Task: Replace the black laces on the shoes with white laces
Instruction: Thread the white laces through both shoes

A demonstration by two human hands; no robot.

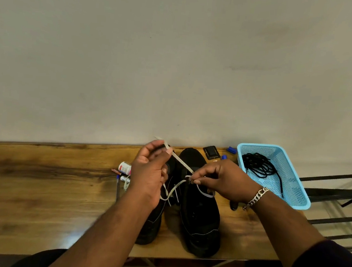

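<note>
1. We see two black shoes side by side on the wooden desk, toes toward the wall: the right shoe in full view, the left shoe partly hidden under the left forearm.
2. Our left hand is raised over the left shoe, fingers curled, pinching the white lace near its free end.
3. The lace runs taut and slanting down to our right hand, which pinches it at the fingertips above the right shoe; loose loops cross between the shoes.
4. The black laces lie heaped in the blue basket at the desk's right end.
5. A small bottle and pens lie just left of the shoes.
</note>
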